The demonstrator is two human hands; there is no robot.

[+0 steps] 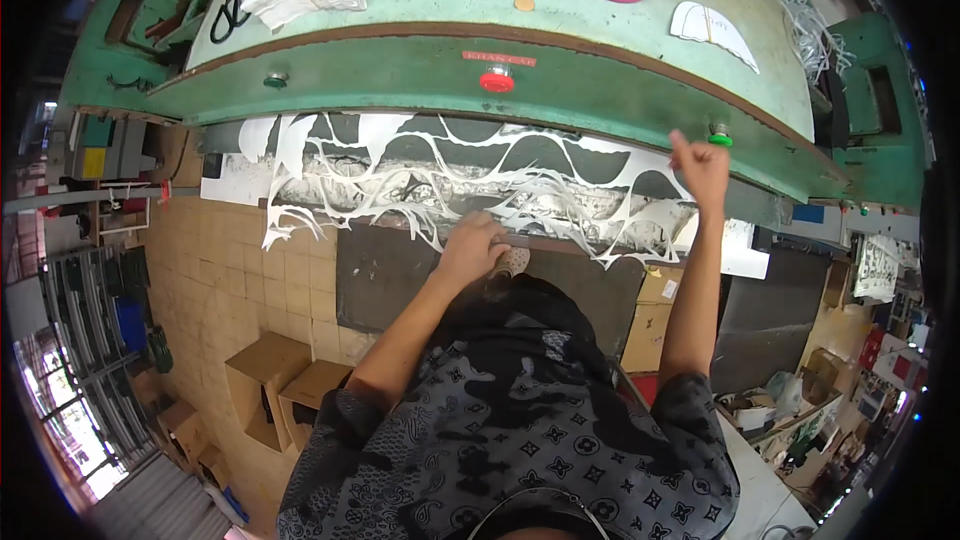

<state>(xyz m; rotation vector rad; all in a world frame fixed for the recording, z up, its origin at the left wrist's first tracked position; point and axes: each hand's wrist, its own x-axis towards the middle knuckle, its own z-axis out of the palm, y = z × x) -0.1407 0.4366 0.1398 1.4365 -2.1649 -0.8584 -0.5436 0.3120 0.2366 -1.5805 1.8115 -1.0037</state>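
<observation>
While a tiled floor (240, 275) stretches left below a wide green machine (370, 65), a ragged, holed white sheet (378, 136) lies along the machine's near side. The left hand (468, 252) curls at the sheet's near edge, the right hand (703, 175) half-curled by a green button (720, 139); what either holds, I cannot tell.

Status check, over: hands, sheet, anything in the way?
Left hand at near edge of white sheet, grip unclear. Right hand by green button, contact unclear. Sheet in ragged strips. Green beam across its far side.

The left hand (468, 252) curls at the end of an inward-slanting forearm (405, 332); the right hand (705, 170) extends farther forward, fingers folded.
</observation>
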